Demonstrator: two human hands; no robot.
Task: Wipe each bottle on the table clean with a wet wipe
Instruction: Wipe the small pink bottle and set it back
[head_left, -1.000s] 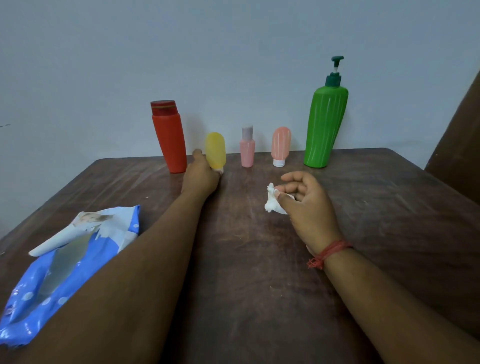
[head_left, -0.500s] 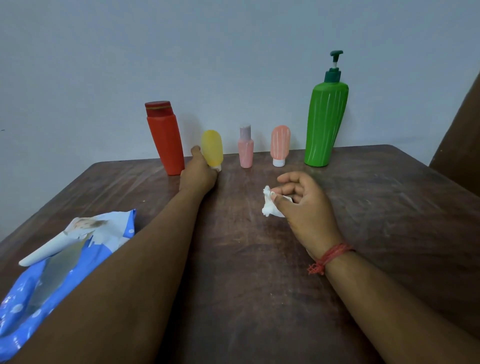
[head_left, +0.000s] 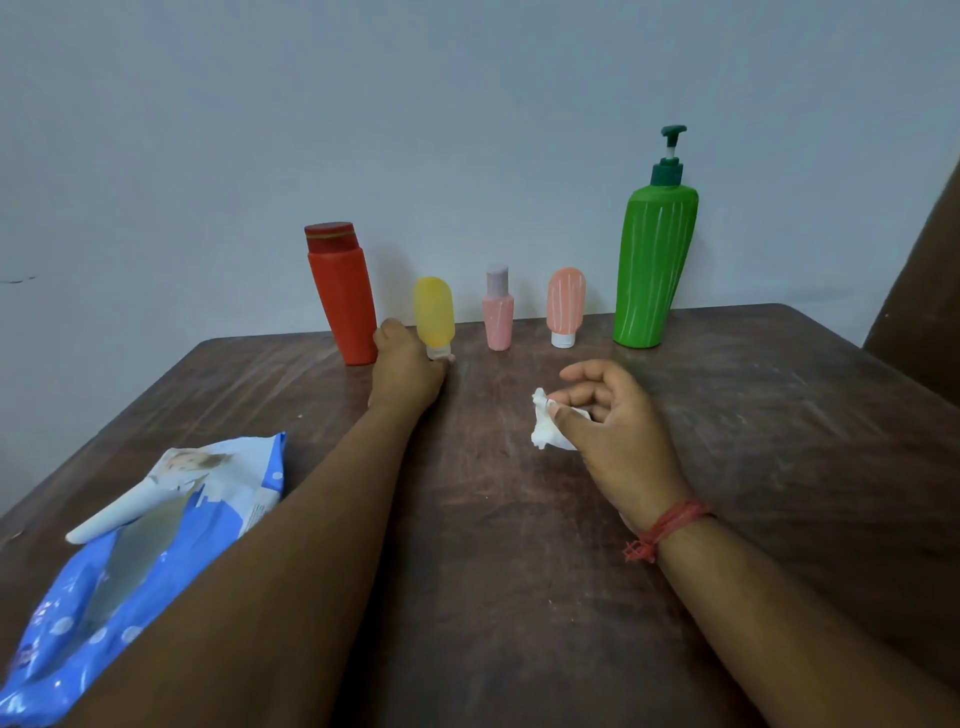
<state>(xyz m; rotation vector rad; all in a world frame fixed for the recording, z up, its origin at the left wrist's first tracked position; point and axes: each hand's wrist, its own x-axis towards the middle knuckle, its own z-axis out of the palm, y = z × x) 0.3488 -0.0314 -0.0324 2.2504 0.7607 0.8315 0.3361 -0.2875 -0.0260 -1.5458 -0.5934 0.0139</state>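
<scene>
Several bottles stand in a row at the far edge of the brown table (head_left: 753, 415): a red bottle (head_left: 343, 296), a small yellow tube (head_left: 434, 312) on its white cap, a small pink bottle (head_left: 497, 312), a salmon tube (head_left: 565, 304) and a tall green pump bottle (head_left: 654, 260). My left hand (head_left: 408, 374) rests on the table with its fingers around the yellow tube's base. My right hand (head_left: 608, 415) hovers mid-table, pinching a crumpled white wet wipe (head_left: 545, 428) between thumb and fingers.
A blue wet-wipe pack (head_left: 130, 551) with its flap peeled open lies at the near left of the table, beside my left forearm. A pale wall stands close behind the bottles. A dark brown surface rises at the right edge (head_left: 924, 322).
My right hand's fingers have loosened slightly around the wipe. The left hand stays at the yellow tube's base. The view has shifted a little.
</scene>
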